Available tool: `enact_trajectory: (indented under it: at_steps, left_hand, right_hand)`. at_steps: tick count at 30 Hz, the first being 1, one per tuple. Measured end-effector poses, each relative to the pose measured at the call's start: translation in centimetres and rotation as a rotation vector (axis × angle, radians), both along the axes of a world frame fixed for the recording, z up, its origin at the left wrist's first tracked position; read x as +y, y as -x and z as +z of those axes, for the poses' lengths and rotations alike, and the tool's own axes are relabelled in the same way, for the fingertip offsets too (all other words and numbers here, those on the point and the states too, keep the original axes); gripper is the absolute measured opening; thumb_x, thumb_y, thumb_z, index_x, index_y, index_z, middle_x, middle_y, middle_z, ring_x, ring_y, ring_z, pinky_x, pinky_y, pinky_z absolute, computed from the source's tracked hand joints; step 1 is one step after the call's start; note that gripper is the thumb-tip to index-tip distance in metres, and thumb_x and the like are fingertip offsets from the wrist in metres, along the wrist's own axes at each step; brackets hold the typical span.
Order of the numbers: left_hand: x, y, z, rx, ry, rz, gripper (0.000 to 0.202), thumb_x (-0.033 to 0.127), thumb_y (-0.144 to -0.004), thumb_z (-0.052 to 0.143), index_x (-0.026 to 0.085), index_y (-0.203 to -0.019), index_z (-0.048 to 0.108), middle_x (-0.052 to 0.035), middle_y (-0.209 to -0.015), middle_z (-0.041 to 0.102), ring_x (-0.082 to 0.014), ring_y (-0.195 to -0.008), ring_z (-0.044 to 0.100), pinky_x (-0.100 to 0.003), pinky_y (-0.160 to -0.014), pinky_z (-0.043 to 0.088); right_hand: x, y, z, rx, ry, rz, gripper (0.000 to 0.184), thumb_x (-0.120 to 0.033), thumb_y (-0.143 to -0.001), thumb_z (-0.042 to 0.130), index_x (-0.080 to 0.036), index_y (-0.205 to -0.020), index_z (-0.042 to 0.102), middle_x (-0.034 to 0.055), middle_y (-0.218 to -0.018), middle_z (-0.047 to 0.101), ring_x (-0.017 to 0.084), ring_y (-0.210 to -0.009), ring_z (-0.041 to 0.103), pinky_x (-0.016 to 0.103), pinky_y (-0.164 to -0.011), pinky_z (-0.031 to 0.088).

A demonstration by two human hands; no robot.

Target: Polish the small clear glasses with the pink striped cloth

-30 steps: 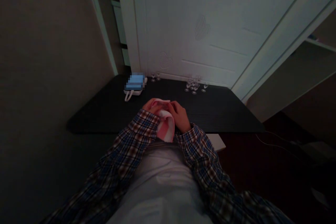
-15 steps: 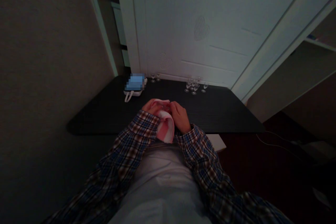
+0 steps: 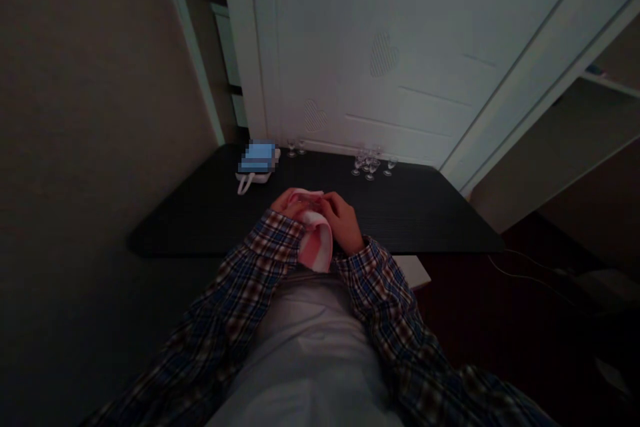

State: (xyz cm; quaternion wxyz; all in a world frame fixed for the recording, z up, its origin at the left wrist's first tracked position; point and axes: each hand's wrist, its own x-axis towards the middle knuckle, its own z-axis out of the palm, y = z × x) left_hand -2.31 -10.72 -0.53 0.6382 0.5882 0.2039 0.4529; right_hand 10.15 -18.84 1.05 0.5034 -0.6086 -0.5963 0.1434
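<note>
The bare left hand has its grip wrapped in a soft pink-and-white striped cloth; the bare right hand's fingers touch its upper edge, whether pinching I cannot tell. The cloth lies between both hands, its long axis hanging bodyward over the black table's near edge. Clear stemmed glasses stand beyond, nearer the right hand.
</note>
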Motion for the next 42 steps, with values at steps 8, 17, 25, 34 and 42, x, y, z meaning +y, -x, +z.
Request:
enact_trajectory:
  at_steps: [8,17,25,34,42]
  left_hand:
    - [-0.8,0.2,0.6,-0.029,0.039,-0.037,0.021,0.028,-0.070,0.065,0.017,-0.088,0.065,-0.0049,-0.092,0.069,-0.0193,-0.088,0.063,-0.028,-0.075,0.048]
    - [-0.7,0.1,0.5,0.016,0.003,0.007,0.017,0.025,-0.070,0.063,0.017,-0.085,0.064,-0.0044,-0.093,0.069,-0.0184,-0.086,0.062,-0.026,-0.071,0.047]
    - [-0.7,0.0,0.4,0.042,-0.059,0.012,0.016,0.025,-0.071,0.063,0.018,-0.086,0.065,-0.0029,-0.094,0.067,-0.0167,-0.091,0.060,-0.023,-0.075,0.046]
    - [-0.8,0.0,0.6,0.044,-0.043,0.013,0.017,0.027,-0.070,0.064,0.018,-0.084,0.066,-0.0039,-0.094,0.068,-0.0181,-0.092,0.060,-0.026,-0.078,0.045]
    - [-0.2,0.0,0.0,0.047,-0.055,0.011,0.018,0.028,-0.068,0.064,0.018,-0.084,0.066,-0.0043,-0.094,0.068,-0.0191,-0.092,0.061,-0.027,-0.077,0.047]
  right_hand:
    - [0.2,0.0,-0.2,-0.031,0.012,-0.035,0.028,-0.037,-0.091,0.032,-0.021,-0.087,0.054,0.0001,-0.082,0.062,0.012,-0.075,0.058,0.022,-0.066,0.039]
    - [0.3,-0.3,-0.6,-0.077,0.040,-0.038,0.024,-0.034,-0.090,0.036,-0.022,-0.085,0.056,-0.0003,-0.080,0.062,0.013,-0.074,0.056,0.022,-0.066,0.038]
    - [0.4,-0.3,-0.6,-0.088,0.056,-0.034,0.021,-0.028,-0.089,0.038,-0.021,-0.087,0.057,-0.0001,-0.082,0.063,0.012,-0.075,0.057,0.023,-0.067,0.039]
    - [0.2,-0.2,-0.5,-0.086,0.053,-0.032,0.021,-0.028,-0.088,0.038,-0.021,-0.087,0.057,0.0000,-0.082,0.063,0.012,-0.074,0.057,0.022,-0.067,0.039]
    - [0.5,-0.4,-0.8,-0.114,0.054,-0.026,0.022,-0.029,-0.089,0.037,-0.020,-0.088,0.057,0.0001,-0.081,0.062,0.012,-0.074,0.056,0.022,-0.066,0.038]
